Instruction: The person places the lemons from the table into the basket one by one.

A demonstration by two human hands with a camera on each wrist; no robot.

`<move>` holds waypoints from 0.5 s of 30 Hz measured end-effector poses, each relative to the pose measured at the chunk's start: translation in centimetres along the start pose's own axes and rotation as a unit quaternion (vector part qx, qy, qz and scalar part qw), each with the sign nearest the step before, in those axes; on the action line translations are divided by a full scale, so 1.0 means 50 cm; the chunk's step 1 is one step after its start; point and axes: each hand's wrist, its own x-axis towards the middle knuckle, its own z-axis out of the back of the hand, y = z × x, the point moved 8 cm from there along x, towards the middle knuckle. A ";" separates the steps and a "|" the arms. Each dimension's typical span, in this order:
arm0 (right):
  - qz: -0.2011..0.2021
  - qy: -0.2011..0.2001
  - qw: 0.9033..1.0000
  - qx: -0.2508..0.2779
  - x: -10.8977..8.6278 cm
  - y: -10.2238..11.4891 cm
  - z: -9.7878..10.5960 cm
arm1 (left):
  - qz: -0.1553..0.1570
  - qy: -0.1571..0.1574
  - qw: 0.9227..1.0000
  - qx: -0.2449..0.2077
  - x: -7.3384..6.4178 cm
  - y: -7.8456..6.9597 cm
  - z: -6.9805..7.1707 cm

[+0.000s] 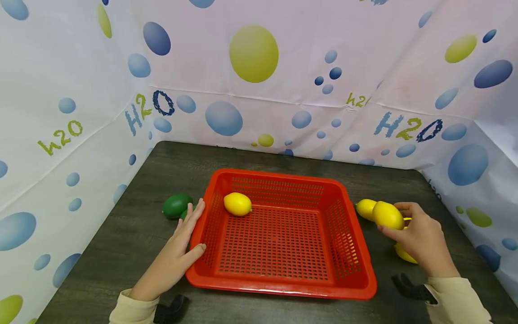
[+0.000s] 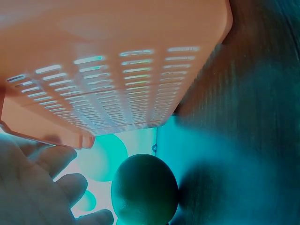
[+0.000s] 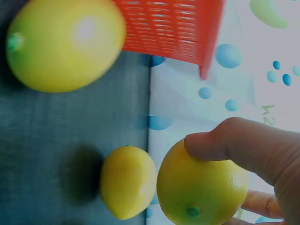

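Note:
A yellow lemon (image 1: 387, 215) is in my right hand (image 1: 425, 238), gripped between thumb and fingers to the right of the red plastic basket (image 1: 279, 290). The right wrist view shows the thumb across this lemon (image 3: 201, 187). On the table near that hand lie other lemons, one (image 1: 365, 209) by the basket's right side and one (image 1: 404, 254) partly hidden under the hand. Inside the basket, toward its back left, rests a single lemon (image 1: 237, 204). My left hand (image 1: 176, 249) touches the basket's left rim, fingers extended.
Left of the basket, a dark green lime (image 1: 177, 206) lies on the dark wooden table (image 1: 121, 252), with another green fruit (image 1: 184, 214) partly behind my left fingers. A white sheet (image 1: 283, 90) with coloured dots stands behind and at both sides.

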 end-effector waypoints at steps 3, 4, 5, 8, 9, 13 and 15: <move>0.008 -0.012 1.000 -0.004 0.006 0.008 0.014 | 0.001 0.000 1.000 -0.001 0.000 0.000 0.000; 0.010 -0.016 1.000 -0.004 0.009 0.012 0.018 | 0.001 0.000 1.000 -0.002 0.000 0.001 0.000; 0.013 -0.020 1.000 -0.003 0.011 0.015 0.022 | 0.001 0.000 1.000 -0.002 0.000 0.001 0.001; 0.019 -0.026 0.999 0.003 0.016 0.027 0.032 | 0.001 -0.001 1.000 -0.002 0.000 0.002 0.001; 0.021 -0.027 0.999 0.004 0.018 0.032 0.034 | 0.001 -0.001 1.000 -0.002 0.000 0.002 0.001; 0.030 -0.021 0.999 0.008 0.028 0.051 0.039 | 0.003 -0.001 1.000 -0.002 0.002 0.003 0.001; 0.033 -0.019 0.999 0.006 0.033 0.060 0.041 | 0.005 -0.001 1.000 -0.003 0.002 0.004 0.000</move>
